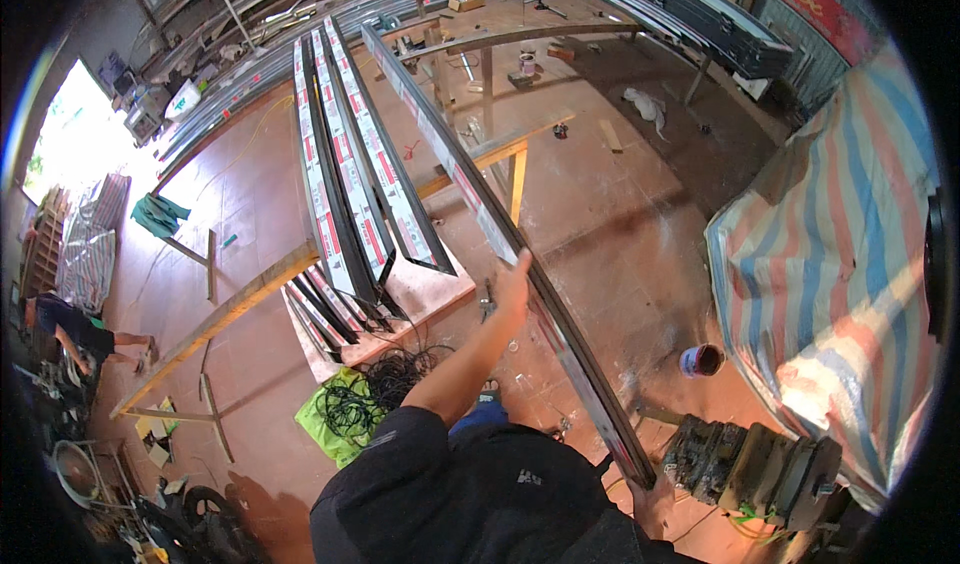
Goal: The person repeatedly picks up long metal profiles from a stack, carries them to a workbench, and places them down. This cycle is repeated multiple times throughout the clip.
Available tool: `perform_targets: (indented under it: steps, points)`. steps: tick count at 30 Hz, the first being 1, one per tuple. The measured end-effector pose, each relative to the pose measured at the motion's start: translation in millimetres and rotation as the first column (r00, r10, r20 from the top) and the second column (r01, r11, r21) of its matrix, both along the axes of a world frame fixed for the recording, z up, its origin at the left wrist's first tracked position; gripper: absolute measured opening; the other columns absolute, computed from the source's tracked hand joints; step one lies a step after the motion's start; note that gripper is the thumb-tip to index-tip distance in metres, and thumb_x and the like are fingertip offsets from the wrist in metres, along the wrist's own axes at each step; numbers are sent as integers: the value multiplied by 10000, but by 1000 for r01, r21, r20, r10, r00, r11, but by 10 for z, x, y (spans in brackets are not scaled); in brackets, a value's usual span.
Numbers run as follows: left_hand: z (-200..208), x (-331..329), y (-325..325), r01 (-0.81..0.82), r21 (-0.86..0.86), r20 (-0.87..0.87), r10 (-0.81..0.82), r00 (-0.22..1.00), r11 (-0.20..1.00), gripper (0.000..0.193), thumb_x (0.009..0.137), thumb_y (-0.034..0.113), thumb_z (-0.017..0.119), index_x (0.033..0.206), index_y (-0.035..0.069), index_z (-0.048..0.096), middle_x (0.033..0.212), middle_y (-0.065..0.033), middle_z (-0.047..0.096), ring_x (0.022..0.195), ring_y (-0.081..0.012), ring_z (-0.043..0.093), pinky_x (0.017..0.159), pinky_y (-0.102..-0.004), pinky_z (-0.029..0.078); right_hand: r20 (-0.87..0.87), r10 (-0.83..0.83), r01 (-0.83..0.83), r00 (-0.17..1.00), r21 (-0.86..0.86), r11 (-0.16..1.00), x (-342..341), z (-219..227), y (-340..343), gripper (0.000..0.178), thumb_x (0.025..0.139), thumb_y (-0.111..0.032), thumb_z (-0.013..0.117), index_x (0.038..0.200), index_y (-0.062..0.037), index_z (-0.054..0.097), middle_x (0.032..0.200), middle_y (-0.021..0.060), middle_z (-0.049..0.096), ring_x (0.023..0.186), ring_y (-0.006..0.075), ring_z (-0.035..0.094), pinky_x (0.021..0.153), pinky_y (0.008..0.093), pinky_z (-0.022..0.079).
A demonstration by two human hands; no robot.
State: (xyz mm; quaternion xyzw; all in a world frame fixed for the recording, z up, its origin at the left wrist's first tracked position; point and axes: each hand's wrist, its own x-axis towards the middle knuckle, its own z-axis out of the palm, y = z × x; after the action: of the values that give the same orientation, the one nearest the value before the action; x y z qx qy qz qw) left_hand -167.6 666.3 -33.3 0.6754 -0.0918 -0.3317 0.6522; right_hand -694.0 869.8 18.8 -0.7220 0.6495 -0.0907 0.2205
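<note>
A long dark metal profile (557, 309) with strips of protective film runs from near my body to the far side, slanting across a wooden trestle rail (500, 148). My left hand (514, 282) is closed around its middle, arm stretched forward. At the near end, low on the right, my right hand (654, 507) grips the profile; its fingers are partly hidden. To the left, several similar profiles with white and red film (345, 154) lie side by side across the trestles. Shorter pieces (325, 309) lie below them on a pale board (440, 289).
Tangled black strips (385, 384) lie over a bright green sack (330, 419). A machine (755, 469) stands near right, beside an open can (702, 361) and a striped tarp (820, 254). Another person (75, 329) bends down far left. A wooden beam (215, 326) crosses left.
</note>
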Motion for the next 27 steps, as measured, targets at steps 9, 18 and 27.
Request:
perform_targets:
  steps: [9, 18, 27]
  points:
    - [1058, -217, 1545, 609, -177, 238, -567, 789, 773, 675, 951, 169, 764, 1541, 82, 449, 1254, -130, 658, 1083, -203, 664, 905, -350, 555, 133, 358, -362, 924, 6, 932, 3638, 492, -2189, 472, 977, -456, 604, 1330, -147, 655, 1051, 240, 731, 997, 434, 704, 867, 491, 532]
    - [1651, 491, 1816, 422, 47, 616, -359, 702, 905, 528, 934, 245, 775, 1389, 54, 588, 1182, -173, 695, 1012, -274, 721, 868, -378, 587, 429, 547, -583, 719, -58, 811, 6455, 252, -2968, 481, 963, -508, 617, 1294, -166, 684, 1095, 252, 731, 1054, 457, 685, 899, 533, 518]
    - [1449, 1319, 576, -79, 248, 892, -196, 408, 966, 625, 833, 325, 829, 1330, 14, 610, 1243, -238, 641, 1128, -406, 641, 986, -476, 497, 725, 508, -769, 465, 46, 638, 6244, -615, -3503, 613, 1026, -573, 543, 1285, -32, 666, 911, 147, 731, 836, 266, 690, 764, 408, 528]
